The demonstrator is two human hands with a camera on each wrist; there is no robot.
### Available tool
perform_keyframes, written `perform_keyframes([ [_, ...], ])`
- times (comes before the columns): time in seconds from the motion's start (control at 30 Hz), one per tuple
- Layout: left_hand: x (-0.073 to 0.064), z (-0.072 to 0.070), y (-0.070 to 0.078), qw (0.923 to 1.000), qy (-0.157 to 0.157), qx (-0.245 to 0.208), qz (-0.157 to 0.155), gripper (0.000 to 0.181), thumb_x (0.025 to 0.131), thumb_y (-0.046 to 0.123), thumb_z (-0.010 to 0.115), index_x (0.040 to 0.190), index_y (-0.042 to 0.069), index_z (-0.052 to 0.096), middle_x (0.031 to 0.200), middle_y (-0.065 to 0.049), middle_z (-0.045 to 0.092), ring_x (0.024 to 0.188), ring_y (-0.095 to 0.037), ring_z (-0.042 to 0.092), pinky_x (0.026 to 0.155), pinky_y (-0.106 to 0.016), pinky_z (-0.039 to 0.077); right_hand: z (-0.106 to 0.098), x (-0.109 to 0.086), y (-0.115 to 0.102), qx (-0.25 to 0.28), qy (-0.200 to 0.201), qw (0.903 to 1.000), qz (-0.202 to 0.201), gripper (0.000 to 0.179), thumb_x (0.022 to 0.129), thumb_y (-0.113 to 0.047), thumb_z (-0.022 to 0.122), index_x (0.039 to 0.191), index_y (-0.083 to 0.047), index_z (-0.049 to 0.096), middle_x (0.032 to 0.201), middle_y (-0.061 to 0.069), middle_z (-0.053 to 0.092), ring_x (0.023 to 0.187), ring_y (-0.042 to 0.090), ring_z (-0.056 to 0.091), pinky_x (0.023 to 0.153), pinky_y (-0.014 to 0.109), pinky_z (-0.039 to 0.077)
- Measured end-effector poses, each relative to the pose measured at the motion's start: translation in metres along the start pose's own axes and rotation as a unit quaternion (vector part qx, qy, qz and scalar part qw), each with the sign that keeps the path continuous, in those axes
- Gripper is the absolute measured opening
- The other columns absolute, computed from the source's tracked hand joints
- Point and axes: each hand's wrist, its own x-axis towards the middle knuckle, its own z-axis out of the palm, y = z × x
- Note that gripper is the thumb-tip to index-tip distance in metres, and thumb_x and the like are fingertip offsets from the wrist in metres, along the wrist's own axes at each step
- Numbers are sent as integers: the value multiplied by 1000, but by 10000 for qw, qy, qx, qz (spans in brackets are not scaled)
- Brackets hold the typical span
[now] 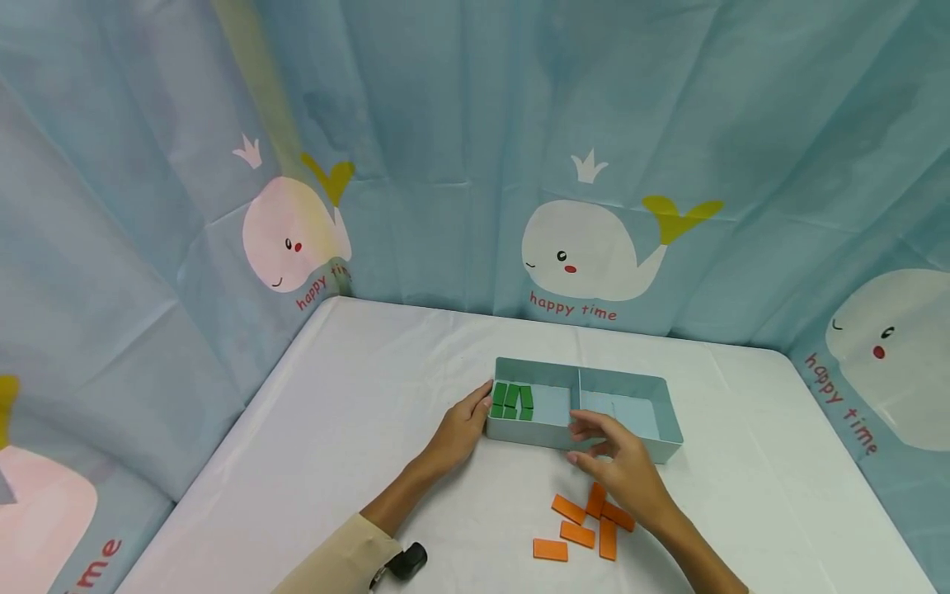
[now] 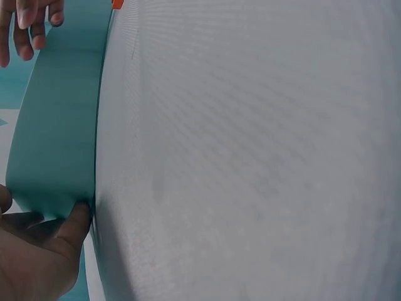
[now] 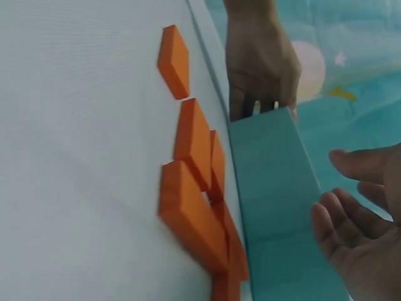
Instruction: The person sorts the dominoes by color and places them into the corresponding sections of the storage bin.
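Note:
A pale blue-green box [image 1: 530, 433] with a divider [image 1: 579, 392] sits on the table. Several green blocks [image 1: 512, 396] lie in rows at the left end of its left compartment. My left hand [image 1: 454, 433] rests against the box's left end, its fingertips on the end wall and front corner in the left wrist view. Loosely bent, the fingers of my right hand [image 1: 612, 462] overlap the box's front wall near the divider, with nothing between thumb and fingers. Several flat orange blocks [image 1: 577, 535] lie on the table below my right hand, some overlapping.
The table [image 1: 356, 412] is covered with a white cloth. Behind and beside it hangs a light blue curtain [image 1: 430, 165] printed with whales. A black device [image 1: 408, 561] is strapped at the left wrist, by a beige sleeve [image 1: 341, 557].

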Motion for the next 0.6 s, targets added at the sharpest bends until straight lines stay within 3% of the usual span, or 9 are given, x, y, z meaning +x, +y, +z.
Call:
perform_keyframes([
  [0.33,0,0,0,10000,-1,26,29,54,118,27,38,165,2,35,169,-14,39,158,-35,33,129,-53,29,-8,-16,5,-217,10,9995,231,56,90,-9,86,142,-6,63,119,11,73,107,18,68,82,25,62],
  [0.6,-1,0,1,9999,28,88,92,53,118,26,39,164,0,37,167,-16,41,156,-37,35,128,-55,31,-16,-28,11,-329,-18,9972,677,60,88,-13,89,142,-13,63,121,6,73,108,16,67,83,27,62],
])
